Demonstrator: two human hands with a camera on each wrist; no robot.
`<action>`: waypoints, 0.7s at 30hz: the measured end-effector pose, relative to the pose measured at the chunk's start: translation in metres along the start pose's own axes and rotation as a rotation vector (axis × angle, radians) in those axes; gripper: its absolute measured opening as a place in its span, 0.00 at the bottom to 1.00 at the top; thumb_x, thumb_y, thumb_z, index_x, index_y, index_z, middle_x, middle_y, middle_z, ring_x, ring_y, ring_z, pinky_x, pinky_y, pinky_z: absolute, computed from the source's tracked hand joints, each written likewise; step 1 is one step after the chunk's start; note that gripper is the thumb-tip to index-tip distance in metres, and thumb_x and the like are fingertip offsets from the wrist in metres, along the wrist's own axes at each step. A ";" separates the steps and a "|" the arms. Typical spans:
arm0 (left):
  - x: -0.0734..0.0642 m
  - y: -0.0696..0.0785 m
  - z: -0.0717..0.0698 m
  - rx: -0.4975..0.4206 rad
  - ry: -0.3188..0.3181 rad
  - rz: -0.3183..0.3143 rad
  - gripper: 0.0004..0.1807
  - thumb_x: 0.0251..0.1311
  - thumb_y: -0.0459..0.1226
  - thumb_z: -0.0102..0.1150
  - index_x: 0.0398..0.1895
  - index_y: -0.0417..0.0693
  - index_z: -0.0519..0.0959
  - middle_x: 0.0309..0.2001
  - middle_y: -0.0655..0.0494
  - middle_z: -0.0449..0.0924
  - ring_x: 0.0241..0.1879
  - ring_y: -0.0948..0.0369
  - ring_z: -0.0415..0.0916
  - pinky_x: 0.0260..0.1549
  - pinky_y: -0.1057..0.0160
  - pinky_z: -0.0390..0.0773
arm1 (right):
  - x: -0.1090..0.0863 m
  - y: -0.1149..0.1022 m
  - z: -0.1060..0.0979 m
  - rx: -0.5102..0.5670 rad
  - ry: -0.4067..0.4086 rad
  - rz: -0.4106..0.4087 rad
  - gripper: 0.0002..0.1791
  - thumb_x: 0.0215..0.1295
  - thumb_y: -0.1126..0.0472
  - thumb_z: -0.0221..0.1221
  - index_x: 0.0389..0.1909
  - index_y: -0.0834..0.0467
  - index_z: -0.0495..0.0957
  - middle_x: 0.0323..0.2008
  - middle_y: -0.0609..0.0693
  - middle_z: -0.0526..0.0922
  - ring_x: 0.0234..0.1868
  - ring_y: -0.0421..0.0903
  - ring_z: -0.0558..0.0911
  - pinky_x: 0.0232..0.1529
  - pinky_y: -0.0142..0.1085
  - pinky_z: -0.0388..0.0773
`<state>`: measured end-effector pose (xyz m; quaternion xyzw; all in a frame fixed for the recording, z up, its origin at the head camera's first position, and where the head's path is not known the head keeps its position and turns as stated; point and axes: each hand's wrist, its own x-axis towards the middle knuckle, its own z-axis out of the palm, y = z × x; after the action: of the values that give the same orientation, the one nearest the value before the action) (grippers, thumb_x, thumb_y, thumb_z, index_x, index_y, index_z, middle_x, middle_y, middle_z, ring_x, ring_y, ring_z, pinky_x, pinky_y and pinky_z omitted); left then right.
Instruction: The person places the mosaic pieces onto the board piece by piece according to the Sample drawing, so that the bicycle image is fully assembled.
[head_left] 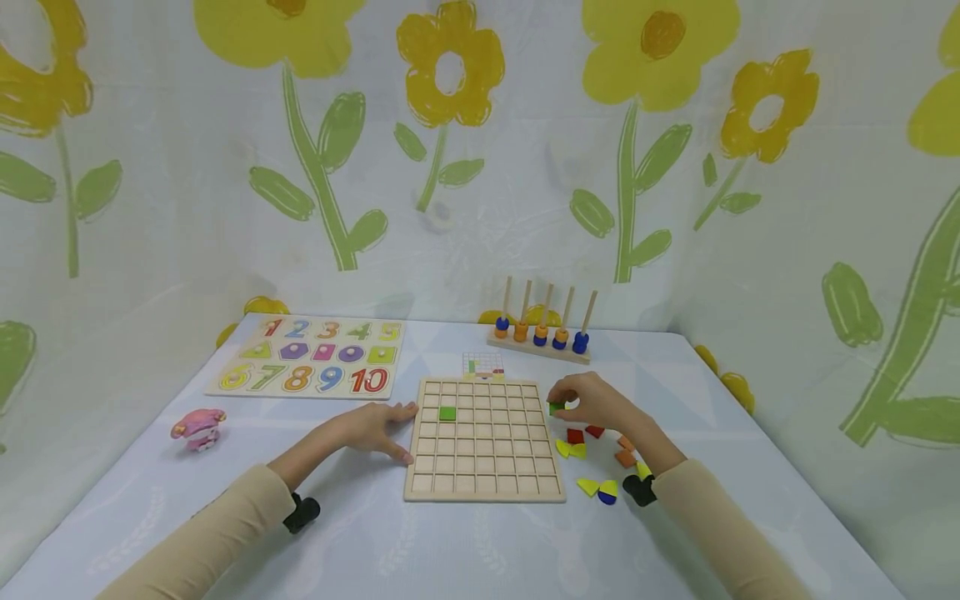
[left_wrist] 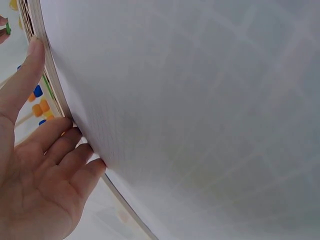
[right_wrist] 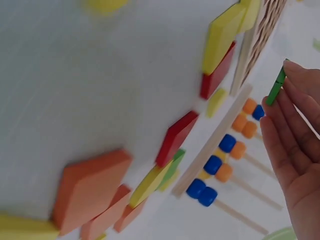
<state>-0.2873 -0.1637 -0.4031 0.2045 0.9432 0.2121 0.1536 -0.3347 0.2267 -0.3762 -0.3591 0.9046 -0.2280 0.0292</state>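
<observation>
A square wooden grid board [head_left: 487, 467] lies on the table, one green square tile [head_left: 447, 413] sitting in a cell near its upper left. My left hand [head_left: 373, 427] rests against the board's left edge with thumb and fingers spread; the left wrist view shows those fingertips touching the board's side. Just past the board's right edge, my right hand [head_left: 592, 402] pinches a green tile [right_wrist: 276, 86] between thumb and fingers, above the table. Loose pieces lie below that hand: a red tile [head_left: 575, 436], orange pieces [head_left: 626, 458] and yellow pieces [head_left: 588, 486].
A small patterned card [head_left: 483, 365] lies behind the board. At the back stands a peg stand with blue and orange beads [head_left: 540, 336]. A number puzzle board [head_left: 307, 354] lies at the back left, and a pink toy figure [head_left: 199, 428] sits in front of it.
</observation>
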 end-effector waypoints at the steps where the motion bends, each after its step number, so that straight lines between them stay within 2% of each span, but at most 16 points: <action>1: 0.000 0.000 0.000 0.001 0.000 0.000 0.52 0.43 0.53 0.74 0.71 0.42 0.62 0.71 0.43 0.57 0.71 0.46 0.54 0.67 0.45 0.55 | 0.002 -0.003 0.001 0.003 0.006 -0.018 0.11 0.57 0.67 0.67 0.41 0.64 0.83 0.35 0.48 0.85 0.37 0.44 0.82 0.42 0.45 0.82; 10: -0.002 0.001 0.001 0.000 0.010 0.005 0.52 0.43 0.53 0.74 0.71 0.42 0.62 0.71 0.42 0.57 0.70 0.45 0.54 0.67 0.45 0.54 | 0.022 -0.029 0.010 0.043 0.028 -0.098 0.10 0.59 0.66 0.66 0.42 0.64 0.83 0.37 0.48 0.85 0.38 0.43 0.82 0.44 0.44 0.82; 15: -0.002 0.002 0.002 -0.009 0.018 0.002 0.51 0.43 0.52 0.74 0.71 0.42 0.63 0.71 0.44 0.58 0.71 0.47 0.54 0.67 0.46 0.55 | 0.035 -0.041 0.018 0.076 0.046 -0.145 0.10 0.59 0.66 0.66 0.41 0.64 0.83 0.37 0.49 0.85 0.39 0.44 0.83 0.44 0.41 0.82; 21: -0.003 0.002 0.001 -0.006 0.010 0.006 0.51 0.44 0.52 0.74 0.71 0.42 0.63 0.71 0.43 0.57 0.70 0.46 0.54 0.67 0.45 0.55 | 0.053 -0.062 0.030 0.067 0.037 -0.179 0.08 0.59 0.65 0.66 0.40 0.63 0.84 0.36 0.48 0.85 0.38 0.42 0.83 0.41 0.37 0.82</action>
<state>-0.2836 -0.1627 -0.4029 0.2060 0.9426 0.2165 0.1491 -0.3285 0.1405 -0.3700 -0.4328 0.8611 -0.2666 0.0043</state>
